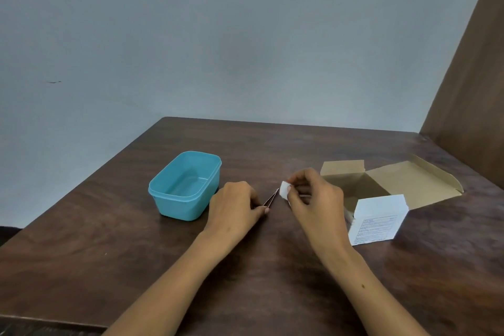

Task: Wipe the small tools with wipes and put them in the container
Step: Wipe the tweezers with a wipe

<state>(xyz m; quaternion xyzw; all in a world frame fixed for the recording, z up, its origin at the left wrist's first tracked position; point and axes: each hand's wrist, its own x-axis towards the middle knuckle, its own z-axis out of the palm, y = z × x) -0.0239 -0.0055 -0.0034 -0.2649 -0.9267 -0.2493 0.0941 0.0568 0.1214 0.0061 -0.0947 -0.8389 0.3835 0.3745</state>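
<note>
1. Tweezers [271,197], thin and metallic, are seen near the middle of a dark brown wooden table [136,240]; the two slim arms narrow to a point that is aimed up and to the right, and the wider end is hidden inside the left hand.
2. A small white wipe [284,190], folded into a little pad, is held at the tip of the tweezers; whether the two are touching cannot be told.
3. A turquoise plastic container [163,199], rectangular with rounded corners and no lid, is placed just to the left of the left hand; nothing is seen inside it.
4. The left hand [236,206] is laid low over the table, back upward, with the fingers closed around the wide end of the tweezers and the thumb tip shown beside them.
5. The right hand [316,199] is raised slightly, with the wrist bent and the knuckles turned toward the camera; the wipe is pinched between thumb and fingertips.
6. Both bare forearms are stretched in from the lower edge of the view.
7. An open cardboard box [409,185], flaps spread, is set to the right, with a white printed packet [377,219] propped in front of it.
</note>
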